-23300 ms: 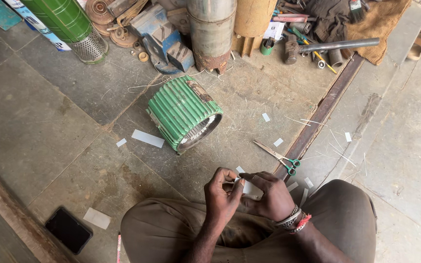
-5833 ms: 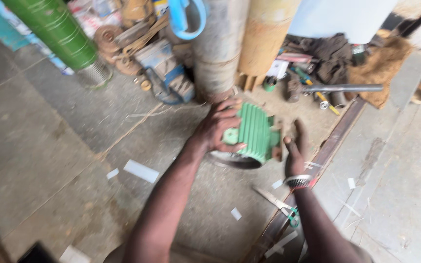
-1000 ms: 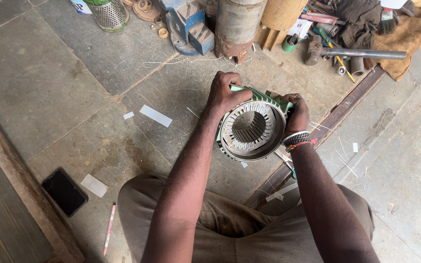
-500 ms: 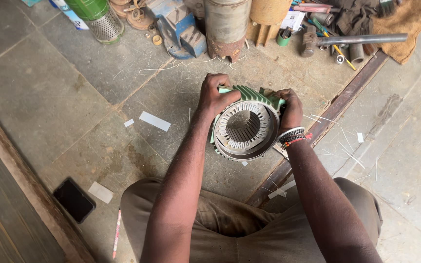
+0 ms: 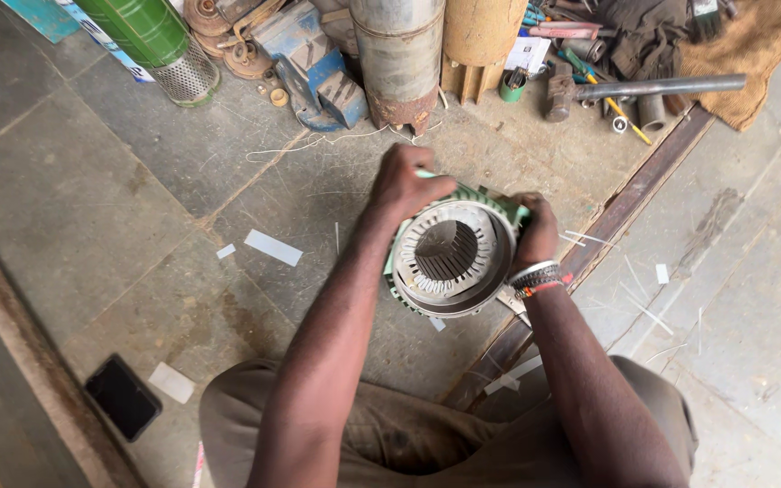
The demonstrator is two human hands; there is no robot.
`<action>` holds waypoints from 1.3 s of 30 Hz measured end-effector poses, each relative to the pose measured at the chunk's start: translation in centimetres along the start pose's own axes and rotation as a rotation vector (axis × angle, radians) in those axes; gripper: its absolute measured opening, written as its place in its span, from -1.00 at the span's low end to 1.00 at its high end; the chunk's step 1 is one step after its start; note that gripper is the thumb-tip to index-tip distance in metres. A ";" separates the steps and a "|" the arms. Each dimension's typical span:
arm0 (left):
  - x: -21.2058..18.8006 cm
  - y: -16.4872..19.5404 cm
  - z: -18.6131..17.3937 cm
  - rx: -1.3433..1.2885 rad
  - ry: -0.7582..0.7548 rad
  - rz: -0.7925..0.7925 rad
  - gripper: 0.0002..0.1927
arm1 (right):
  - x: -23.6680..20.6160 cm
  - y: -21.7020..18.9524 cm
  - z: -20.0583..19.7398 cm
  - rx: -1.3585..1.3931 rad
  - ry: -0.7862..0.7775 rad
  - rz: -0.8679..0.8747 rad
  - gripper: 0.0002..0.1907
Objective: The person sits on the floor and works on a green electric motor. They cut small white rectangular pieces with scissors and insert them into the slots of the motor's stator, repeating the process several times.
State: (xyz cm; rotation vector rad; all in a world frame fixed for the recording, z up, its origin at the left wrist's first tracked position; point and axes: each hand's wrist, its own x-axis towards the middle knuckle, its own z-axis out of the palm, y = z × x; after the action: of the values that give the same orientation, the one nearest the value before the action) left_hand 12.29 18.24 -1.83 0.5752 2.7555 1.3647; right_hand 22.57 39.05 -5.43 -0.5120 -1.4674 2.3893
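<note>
Your left hand and right hand are both closed around the green ribbed motor stator, at its 10 and 3 o'clock sides. It sits over the stone floor, open end facing you, showing a grey slotted core.

We see one green ribbed metal motor housing with a round slotted steel core, tipped so its open end faces up towards us. The ring of narrow slots around the dark central bore looks bare. It sits low over the grey stone floor, beside a dark metal strip, gripped on both sides at its rim.
</note>
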 end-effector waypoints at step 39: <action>10.5 12.1 7.5 0.350 -0.641 -0.139 -0.25 | -9.4 0.3 -10.5 -2.063 -0.522 0.259 -0.56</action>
State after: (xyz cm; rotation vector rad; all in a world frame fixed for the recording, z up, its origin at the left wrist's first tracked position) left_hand 7.60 34.11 4.43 0.6680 2.4285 0.5299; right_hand 35.60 43.31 -8.76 -0.3255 -3.6892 0.0770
